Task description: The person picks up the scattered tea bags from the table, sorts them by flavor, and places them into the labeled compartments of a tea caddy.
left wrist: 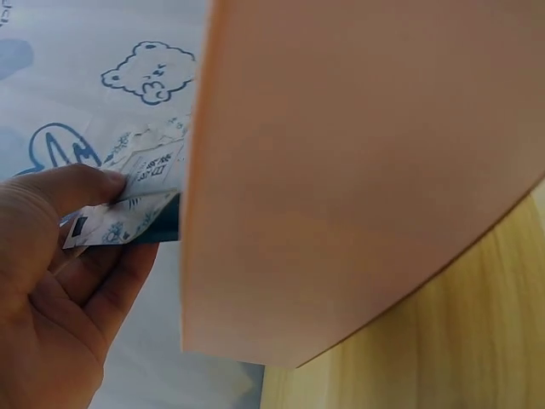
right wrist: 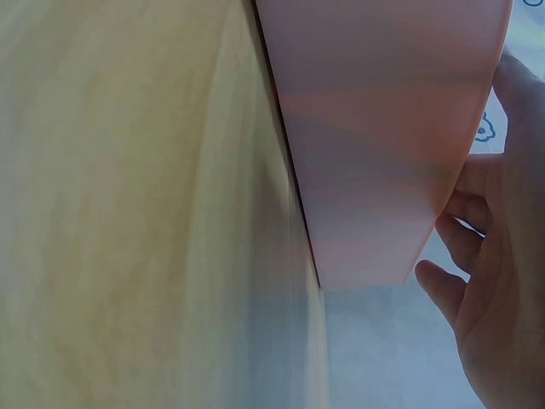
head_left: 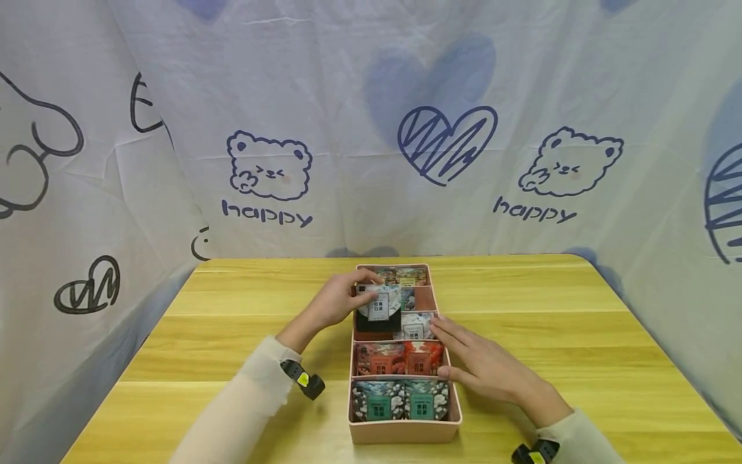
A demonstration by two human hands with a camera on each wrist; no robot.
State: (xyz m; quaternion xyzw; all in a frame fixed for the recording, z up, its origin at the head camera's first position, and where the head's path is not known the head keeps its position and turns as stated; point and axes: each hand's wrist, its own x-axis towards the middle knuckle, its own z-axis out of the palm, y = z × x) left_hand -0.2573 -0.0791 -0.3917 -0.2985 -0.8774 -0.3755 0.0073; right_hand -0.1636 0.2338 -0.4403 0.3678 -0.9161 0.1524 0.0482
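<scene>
A long pink box [head_left: 403, 432] with dividers lies on the table. My left hand [head_left: 342, 298] pinches a white sachet [head_left: 379, 306] with a printed label over the box's left side; in the left wrist view the sachet [left wrist: 140, 213] is between thumb and fingers, beside the box wall [left wrist: 341, 170]. My right hand [head_left: 493, 364] rests with extended fingers at the box's right rim, near another white sachet [head_left: 414, 327]. In the right wrist view, that hand [right wrist: 494, 281] is along the wall's upper edge.
Red sachets [head_left: 379, 361] fill the compartment nearer me, and green ones [head_left: 426, 401] the front compartment. Yellowish sachets [head_left: 411, 277] stand at the far end, with a green one [head_left: 408, 299] just in front. Behind the wooden table [head_left: 232, 309] hangs a printed white cloth [head_left: 348, 129].
</scene>
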